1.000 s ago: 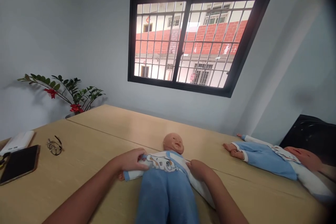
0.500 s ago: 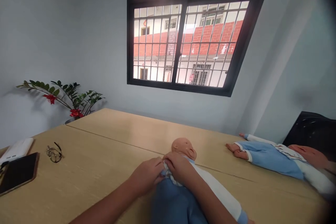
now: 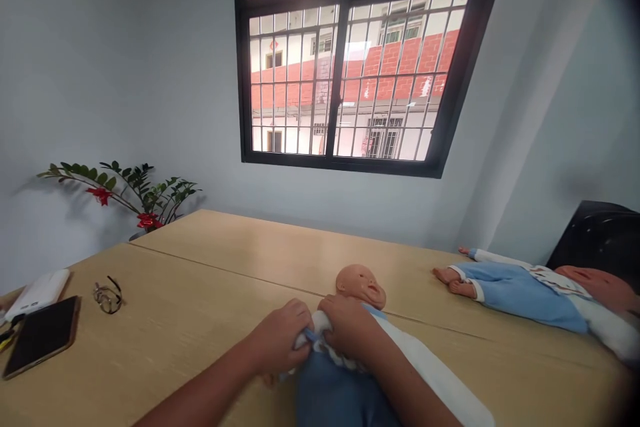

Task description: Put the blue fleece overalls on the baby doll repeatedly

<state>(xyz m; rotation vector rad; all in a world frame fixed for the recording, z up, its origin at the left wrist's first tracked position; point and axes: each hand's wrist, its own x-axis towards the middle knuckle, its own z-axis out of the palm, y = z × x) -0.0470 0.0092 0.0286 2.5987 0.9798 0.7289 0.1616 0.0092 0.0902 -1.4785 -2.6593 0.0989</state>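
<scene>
Seemingly left grip (image 3: 283, 335), right grip (image 3: 349, 325) pinch doll's (image 3: 357, 281) shirt (image 3: 425, 359); front mostly covered, trousers (image 3: 333, 387) cut off.

Both hands (image 3: 284, 335) are bare and compact. Both forearms (image 3: 213, 383) are bare, slender and tapered toward the wrists (image 3: 254, 352).

Joined tables (image 3: 190, 320), barred window (image 3: 339, 87) and ribboned plant (image 3: 146, 200) suggest an office.

Bright past the right hand (image 3: 350, 325), with daylight from the window (image 3: 334, 77) and a soft shine on the table (image 3: 270, 240). Dimmer on the wall (image 3: 65, 80) left of the left hand (image 3: 284, 337), with soft shadows. Dark and fuzzy far right of the right hand.
</scene>
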